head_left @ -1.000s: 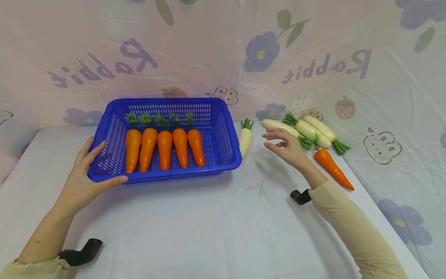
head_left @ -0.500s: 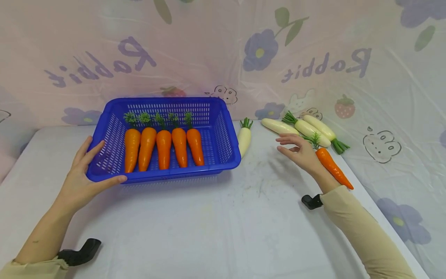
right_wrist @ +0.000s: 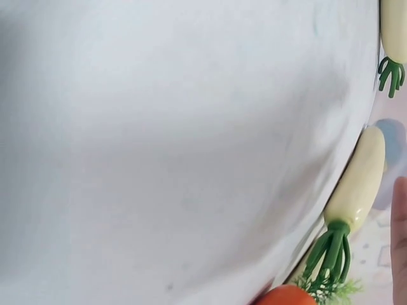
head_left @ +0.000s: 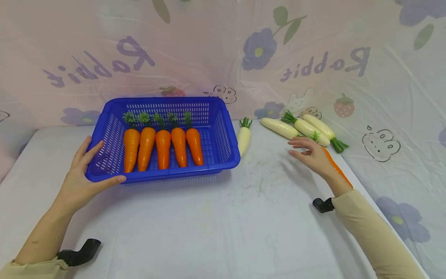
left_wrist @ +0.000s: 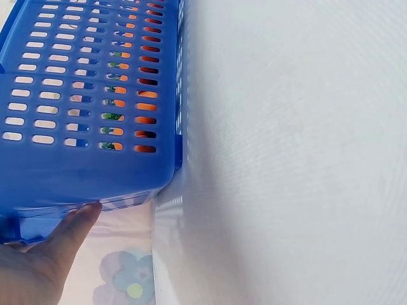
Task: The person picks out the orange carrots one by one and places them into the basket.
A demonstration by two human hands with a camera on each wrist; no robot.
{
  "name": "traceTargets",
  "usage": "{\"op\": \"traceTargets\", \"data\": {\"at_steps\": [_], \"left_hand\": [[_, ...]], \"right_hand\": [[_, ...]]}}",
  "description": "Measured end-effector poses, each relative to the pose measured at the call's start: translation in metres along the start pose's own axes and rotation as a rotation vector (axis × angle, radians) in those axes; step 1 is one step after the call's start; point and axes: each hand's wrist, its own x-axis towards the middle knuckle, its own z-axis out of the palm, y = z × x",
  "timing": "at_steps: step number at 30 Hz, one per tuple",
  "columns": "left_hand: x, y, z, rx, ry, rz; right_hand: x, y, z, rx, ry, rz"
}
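Note:
A blue perforated basket [head_left: 228,128] holds several orange carrots [head_left: 163,149] lined up side by side, leafy tops toward the back. At its front left corner is my left hand [head_left: 77,180], fingers spread along the left side and thumb on the front rim. In the left wrist view, a digit [left_wrist: 81,222] touches the basket wall. My right hand [head_left: 315,159] hovers over the table at the right, fingers loosely bent and holding nothing. Partly hidden behind it lies a loose carrot [head_left: 337,167], whose orange end [right_wrist: 286,296] shows in the right wrist view.
One white radish [head_left: 244,140] lies against the basket's right side. Three more sit at the back right, including a left one [head_left: 279,128] and a green-topped one [head_left: 318,127]. The white table [head_left: 195,228] meets a printed curtain [head_left: 209,46] behind and at right.
My right hand has moved right and slightly toward me, from near the lone white radish to in front of the loose carrot, now covering part of it. The left hand stays at the basket.

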Motion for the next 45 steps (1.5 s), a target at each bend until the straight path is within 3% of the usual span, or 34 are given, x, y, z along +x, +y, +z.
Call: {"op": "traceTargets", "data": {"at_steps": [10, 15, 25, 35, 45], "left_hand": [[0.0, 0.001, 0.0, -0.009, -0.006, -0.008], [0.0, 0.0, 0.0, -0.003, -0.006, -0.011], [0.001, 0.001, -0.001, -0.005, -0.008, -0.008], [0.001, 0.001, -0.001, -0.002, -0.009, -0.01], [0.001, 0.002, -0.001, -0.005, -0.008, -0.016]], "right_hand": [[-0.011, 0.012, -0.014, -0.054, 0.021, 0.037], [-0.017, 0.021, -0.021, -0.063, 0.03, 0.014], [-0.027, 0.03, -0.038, -0.069, -0.054, 0.132], [-0.031, 0.035, -0.049, -0.132, -0.046, 0.166], [-0.036, 0.052, -0.056, -0.154, -0.118, 0.204]]}}
